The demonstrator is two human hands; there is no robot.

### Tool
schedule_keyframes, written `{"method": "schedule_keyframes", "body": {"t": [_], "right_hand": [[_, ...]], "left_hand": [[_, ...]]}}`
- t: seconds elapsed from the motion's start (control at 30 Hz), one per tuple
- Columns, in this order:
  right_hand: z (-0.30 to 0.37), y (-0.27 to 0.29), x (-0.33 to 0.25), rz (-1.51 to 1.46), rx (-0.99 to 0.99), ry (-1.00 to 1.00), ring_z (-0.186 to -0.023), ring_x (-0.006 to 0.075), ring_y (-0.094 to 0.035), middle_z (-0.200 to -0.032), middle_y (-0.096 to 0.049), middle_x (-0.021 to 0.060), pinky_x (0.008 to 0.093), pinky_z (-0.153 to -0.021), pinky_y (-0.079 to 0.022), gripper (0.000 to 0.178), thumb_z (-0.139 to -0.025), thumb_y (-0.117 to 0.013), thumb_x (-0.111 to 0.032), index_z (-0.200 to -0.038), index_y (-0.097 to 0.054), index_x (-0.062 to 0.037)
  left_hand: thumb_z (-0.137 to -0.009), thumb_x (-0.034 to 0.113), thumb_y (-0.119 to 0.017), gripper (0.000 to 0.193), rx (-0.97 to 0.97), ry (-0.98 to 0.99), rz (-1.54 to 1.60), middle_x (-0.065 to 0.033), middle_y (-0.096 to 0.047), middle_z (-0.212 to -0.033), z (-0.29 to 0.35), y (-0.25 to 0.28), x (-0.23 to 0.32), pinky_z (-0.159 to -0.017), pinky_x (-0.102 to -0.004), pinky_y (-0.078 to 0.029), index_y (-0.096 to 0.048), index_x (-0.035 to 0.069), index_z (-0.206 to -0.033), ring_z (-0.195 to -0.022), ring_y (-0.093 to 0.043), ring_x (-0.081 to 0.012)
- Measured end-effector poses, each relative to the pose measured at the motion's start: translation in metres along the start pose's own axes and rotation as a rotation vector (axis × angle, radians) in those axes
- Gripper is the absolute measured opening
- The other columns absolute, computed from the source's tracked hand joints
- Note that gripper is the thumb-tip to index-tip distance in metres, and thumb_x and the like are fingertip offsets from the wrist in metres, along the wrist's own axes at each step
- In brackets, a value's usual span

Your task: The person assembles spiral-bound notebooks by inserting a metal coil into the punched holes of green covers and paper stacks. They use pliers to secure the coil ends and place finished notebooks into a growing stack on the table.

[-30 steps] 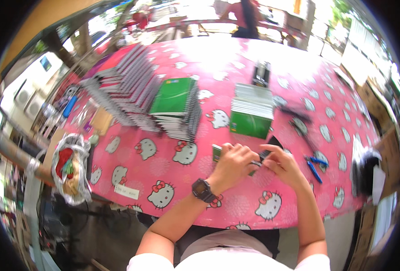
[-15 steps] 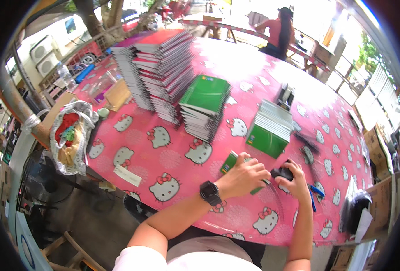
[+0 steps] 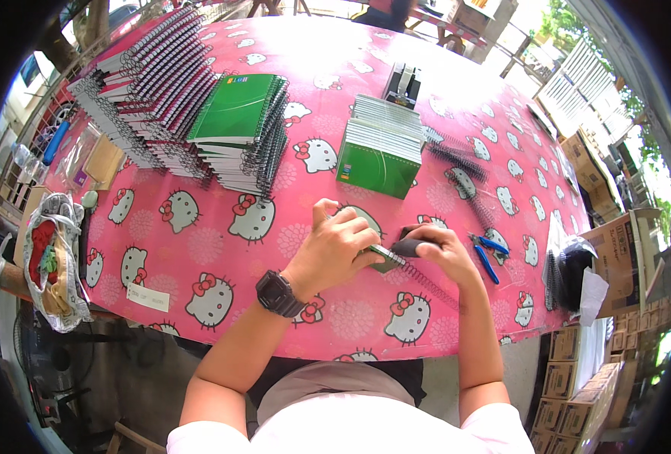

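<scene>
My left hand (image 3: pixel 339 242), a black watch on its wrist, is closed on a small green notebook (image 3: pixel 387 265) at the front middle of the table. Most of the notebook is hidden under that hand. A thin dark spiral wire (image 3: pixel 432 285) runs along the notebook's edge and trails off toward my right forearm. My right hand (image 3: pixel 450 253) is closed around a black rounded piece (image 3: pixel 411 247), which meets the notebook's edge beside the wire. What kind of piece it is I cannot make out.
Beyond my hands stands a block of green notebooks (image 3: pixel 378 163) with a black device (image 3: pixel 402 85) behind it. Tall stacks of spiral notebooks (image 3: pixel 154 91) and green ones (image 3: pixel 237 110) fill the left. Loose wire coils (image 3: pixel 471 198) and blue-handled pliers (image 3: pixel 488 255) lie right. A cloth pouch (image 3: pixel 51 261) sits at the left edge.
The view has swung right and down, so the stacks appear further left. My hands have come closer together at the notebook's edge, the black piece now against it.
</scene>
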State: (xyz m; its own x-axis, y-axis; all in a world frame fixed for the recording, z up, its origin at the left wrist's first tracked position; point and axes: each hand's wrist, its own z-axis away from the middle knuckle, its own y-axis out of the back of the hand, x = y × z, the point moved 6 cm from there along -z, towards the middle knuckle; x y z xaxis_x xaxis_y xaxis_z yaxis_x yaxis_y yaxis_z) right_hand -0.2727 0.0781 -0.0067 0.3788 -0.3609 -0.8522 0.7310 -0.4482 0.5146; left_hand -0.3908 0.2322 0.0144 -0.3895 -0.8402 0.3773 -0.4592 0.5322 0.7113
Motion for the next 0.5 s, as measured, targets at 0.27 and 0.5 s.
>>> {"method": "schedule_keyframes", "body": {"t": [0.27,0.5], "right_hand": [[-0.012,-0.002,-0.019,-0.15,0.015,0.096,-0.087,0.017,-0.059,-0.096,-0.065,0.0115,0.0309,-0.08,-0.045,0.054,-0.073,-0.07,-0.05,-0.094,-0.069,-0.0002],[-0.022,-0.002,-0.018,-0.183,-0.001,0.081,-0.084,0.0155,-0.061,-0.095,-0.067,0.0126,0.0295,-0.076,-0.048,0.061,-0.077,-0.067,-0.054,-0.096,-0.067,0.0042]], "left_hand": [[-0.068,0.029,-0.08,0.074,0.024,0.117,0.117,0.0043,-0.061,-0.078,0.004,0.002,-0.003,-0.097,-0.0446,-0.024,-0.046,0.016,-0.132,-0.086,-0.06,-0.0141],[-0.06,0.028,-0.086,0.094,0.277,0.25,0.13,-0.0021,-0.061,-0.094,0.003,0.014,-0.021,-0.096,-0.0443,-0.031,-0.036,0.011,-0.137,-0.094,-0.058,-0.0186]]}}
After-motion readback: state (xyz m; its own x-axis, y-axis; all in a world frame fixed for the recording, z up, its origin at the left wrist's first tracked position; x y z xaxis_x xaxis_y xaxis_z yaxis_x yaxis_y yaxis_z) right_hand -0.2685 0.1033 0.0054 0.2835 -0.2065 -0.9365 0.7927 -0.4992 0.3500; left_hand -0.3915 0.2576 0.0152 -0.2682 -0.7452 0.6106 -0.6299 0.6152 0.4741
